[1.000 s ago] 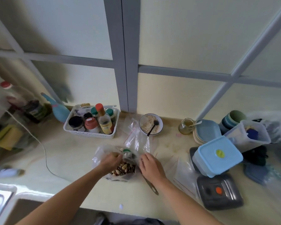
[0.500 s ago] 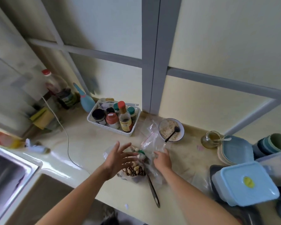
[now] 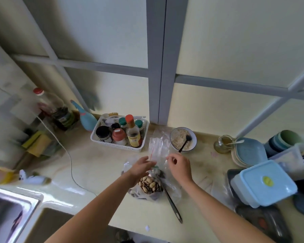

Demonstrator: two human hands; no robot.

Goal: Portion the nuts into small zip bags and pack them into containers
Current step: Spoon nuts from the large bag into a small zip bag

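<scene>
1. No legible writing anywhere; yellow label on the sauce bottle [image 3: 134, 136] in the white basket [image 3: 119, 146] too blurred to read.
2. Small zip bag [image 3: 158, 149] held upright above the countertop [image 3: 95, 165], red strip running up its left side; left hand [image 3: 140, 168] fingers extended against its lower edge, right hand [image 3: 180, 166] pinching its right edge.
3. Bag of nuts [image 3: 148, 185] open just below, toward the front edge; scoop [image 3: 170, 200] handle pointing at that edge.
4. Blue-lidded container [image 3: 263, 183] near the right edge.

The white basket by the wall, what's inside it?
The white basket holds capped bottles and jars, including a red-capped bottle and a black-lidded jar. Anything beneath or behind them is hidden.
</scene>
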